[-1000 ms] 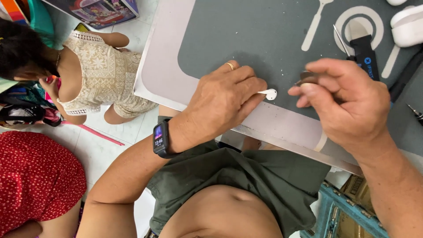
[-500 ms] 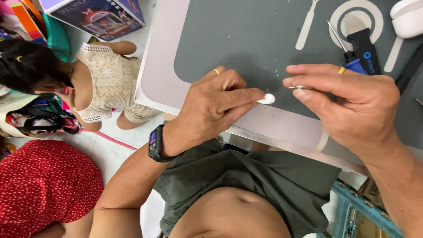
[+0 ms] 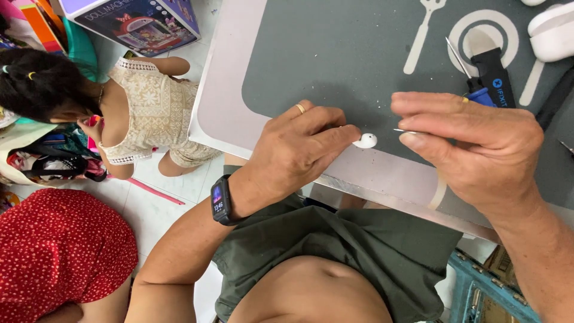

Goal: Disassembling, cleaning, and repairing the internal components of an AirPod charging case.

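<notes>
While the person's green shirt fills the near edge of the view at 6 o'clock, the work itself sits just beyond it on the desk [image 3: 382,179], near its front border. The left hand [image 3: 293,152], with a gold ring on one finger and a smartwatch [image 3: 220,202] on the wrist, has its grip closed on a small white earbud [image 3: 366,141], pinning it against the grey mat [image 3: 335,54] with the fingertips. At 3 o'clock from the earbud, the right hand [image 3: 478,149] has its grip pinched together on a thin metal pick [image 3: 404,130], whose tip points at the earbud from just beside it, apart or barely touching; I cannot tell which. The earbud looks whole, with no shell half or loose part lying by it, so by my judgement the opening is only at its start and the prying remains.

Farther off, at 1 o'clock, a blue-and-black handled tool [image 3: 487,72] lies on the mat, and a white charging case [image 3: 553,30] rests at the far right corner. Away at 9 to 11 o'clock, on the tiled floor, a child in a cream dress [image 3: 149,107] sits by a toy box [image 3: 143,21], with someone in a red dotted garment [image 3: 60,251] nearer at 8 o'clock.
</notes>
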